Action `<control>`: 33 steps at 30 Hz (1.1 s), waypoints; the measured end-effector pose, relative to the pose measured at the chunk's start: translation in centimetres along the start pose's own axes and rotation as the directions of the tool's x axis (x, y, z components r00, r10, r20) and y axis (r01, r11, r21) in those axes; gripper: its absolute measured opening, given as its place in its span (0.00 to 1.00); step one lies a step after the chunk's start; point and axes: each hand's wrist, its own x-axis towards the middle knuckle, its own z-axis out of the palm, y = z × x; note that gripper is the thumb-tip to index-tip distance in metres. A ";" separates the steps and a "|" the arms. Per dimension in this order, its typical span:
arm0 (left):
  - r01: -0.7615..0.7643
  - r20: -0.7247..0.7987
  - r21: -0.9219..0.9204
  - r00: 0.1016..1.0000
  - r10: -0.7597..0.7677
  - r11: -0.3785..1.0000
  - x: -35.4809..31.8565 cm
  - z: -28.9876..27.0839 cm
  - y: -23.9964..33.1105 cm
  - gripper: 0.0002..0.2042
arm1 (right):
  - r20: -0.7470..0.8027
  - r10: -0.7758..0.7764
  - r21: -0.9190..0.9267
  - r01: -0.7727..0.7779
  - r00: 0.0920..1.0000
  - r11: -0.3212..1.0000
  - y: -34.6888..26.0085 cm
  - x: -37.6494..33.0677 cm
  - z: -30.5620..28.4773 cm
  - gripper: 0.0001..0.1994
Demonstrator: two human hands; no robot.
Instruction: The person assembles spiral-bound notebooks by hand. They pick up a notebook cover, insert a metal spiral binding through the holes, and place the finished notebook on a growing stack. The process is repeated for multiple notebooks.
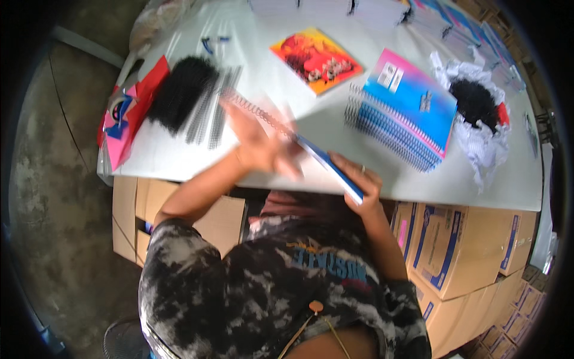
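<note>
The right hand (pixel 362 180) pinches a thin blue-and-white paper notebook (pixel 330 168) between thumb and fingers near its lower end. It is held tilted, edge-on, just above the near side of the white worktop (pixel 251 66); this grip apparently leaves the opposite end free. A slender spiral coil (pixel 263 115) runs on from that end toward the upper left, beside the left hand (pixel 257 140). The left fingers appear spread; motion blur prevents confirming whether they touch the coil.

A dense bundle of black spiral coils (pixel 184 93) lies on the left, presumably for that hand's easy reach. A squared stack of pink-and-blue spiral-edged notebooks (pixel 400 107) stands on the right, coil edges toward the person, seemingly for neatness. An orange-red illustrated booklet (pixel 317 60) lies flat beyond the hands, well apart from the held notebook.
</note>
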 end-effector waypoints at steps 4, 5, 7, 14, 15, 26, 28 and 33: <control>0.255 0.026 0.053 0.966 -0.257 0.965 3.0 0.3 -1.1 0.51 | 0.090 -0.032 -0.075 0.039 0.995 0.996 -0.4 0.5 0.6 0.15; 0.314 0.269 -0.053 0.919 -0.289 0.948 -0.5 0.5 0.5 0.52 | 0.137 -0.080 -0.100 0.094 0.987 0.991 0.0 0.2 0.4 0.15; 0.090 0.228 -0.166 0.972 -0.051 0.982 -2.5 0.7 1.8 0.49 | 0.159 -0.070 -0.076 0.082 0.985 0.994 0.1 -0.3 0.6 0.15; 0.040 0.040 -0.115 0.999 -0.035 0.993 8.7 0.5 -3.4 0.28 | -0.149 0.392 0.229 -0.354 0.908 0.907 0.3 -0.4 0.4 0.10; 0.105 0.109 -0.199 0.990 -0.085 0.974 7.9 1.3 -3.3 0.20 | -0.175 0.412 0.342 -0.337 0.894 0.877 0.2 -0.1 0.5 0.11; 0.211 -0.127 -0.062 0.968 -0.217 0.976 6.4 3.7 -2.0 0.42 | -0.114 0.174 0.027 -0.172 0.978 0.985 0.0 0.8 -0.1 0.19; 0.128 0.173 -0.174 0.980 -0.098 0.976 -2.3 4.7 1.5 0.51 | -0.125 0.234 0.052 -0.229 0.964 0.972 0.1 0.4 0.1 0.19; -0.014 0.049 -0.044 0.999 0.016 0.999 -0.2 2.5 0.8 0.46 | -0.066 0.129 0.006 -0.129 0.989 0.992 0.2 1.1 0.1 0.18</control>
